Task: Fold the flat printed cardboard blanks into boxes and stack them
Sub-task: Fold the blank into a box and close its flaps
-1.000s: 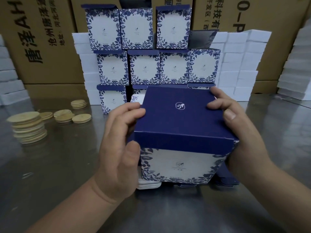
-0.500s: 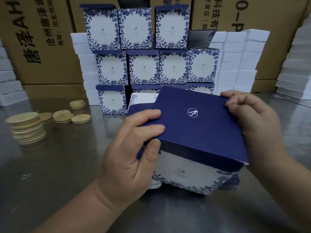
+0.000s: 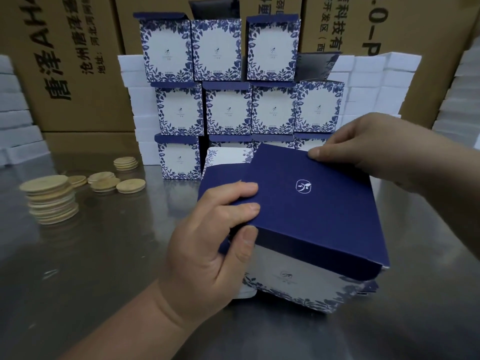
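Box in work, centre of view, tilted. Navy lid faces up and carries a small white emblem. Below the lid's front flap, the white front panel with blue leaf print faces the person. The box's lower edge is over flat blanks lying on the steel table. The contact is hidden, so I cannot tell whether the box rests on them or is lifted.

Left hand: at the box's near-left corner. Fingers curl over the lid's left edge and the thumb presses on the navy front flap. Grip closed on the box.

Right hand: at the box's far-right corner. The thumb tip lies on the lid top and the other fingers curl at the far edge. Grip closed on the box there.

Navy side flap stands out left of the lid, untucked. A white leaf-printed panel shows just behind it.

Behind the box: stack of folded boxes, three rows, same print, fronts toward the person. White blocks are piled behind that stack on both sides, with brown cartons bearing printed characters farther back.

Left of the box, well apart: wooden discs, one tall pile and several low piles beyond it.
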### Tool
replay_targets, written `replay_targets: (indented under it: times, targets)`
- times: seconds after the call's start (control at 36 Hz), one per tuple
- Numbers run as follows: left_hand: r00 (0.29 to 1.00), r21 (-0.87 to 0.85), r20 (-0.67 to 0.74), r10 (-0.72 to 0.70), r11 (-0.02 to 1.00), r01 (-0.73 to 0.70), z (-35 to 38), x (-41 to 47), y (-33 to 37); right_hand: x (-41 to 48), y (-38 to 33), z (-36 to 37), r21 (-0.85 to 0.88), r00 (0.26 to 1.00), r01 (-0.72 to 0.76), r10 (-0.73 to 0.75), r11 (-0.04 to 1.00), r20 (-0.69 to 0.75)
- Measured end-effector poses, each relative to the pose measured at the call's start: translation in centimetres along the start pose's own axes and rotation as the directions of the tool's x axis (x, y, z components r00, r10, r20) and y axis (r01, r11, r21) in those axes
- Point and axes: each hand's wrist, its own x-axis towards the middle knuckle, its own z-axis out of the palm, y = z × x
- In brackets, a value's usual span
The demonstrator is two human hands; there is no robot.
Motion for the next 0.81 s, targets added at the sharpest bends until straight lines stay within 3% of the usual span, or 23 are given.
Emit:
replay_targets:
  times: [0.11, 0.31, 0.53, 0.81]
  targets:
    - [1.000, 0.004, -0.007, -0.002, 1.000, 0.002, -0.1, 0.0, -0.1, 0.7, -0.5, 0.2, -0.108, 0.999, 0.035, -0.036, 0.994, -0.006]
    - [1.000, 0.020, 0.001, -0.001, 1.000, 0.001, 0.1, 0.1, 0.1, 1.1, -0.2, 0.0, -0.027, 0.996, 0.015, -0.013, 1.000, 0.088]
    - [1.000, 0.034, -0.009, 0.019, 0.999, -0.019, -0.1, 0.1, -0.1, 2.0, -1.2, 1.3, -0.185, 0.998, 0.064, -0.062, 0.981, 0.015]
    - [1.000, 0.028, -0.012, 0.025, 0.999, -0.025, 0.0, 0.0, -0.1, 2.0, -1.3, 2.1, -0.221, 0.989, 0.149, -0.149, 0.964, 0.013]
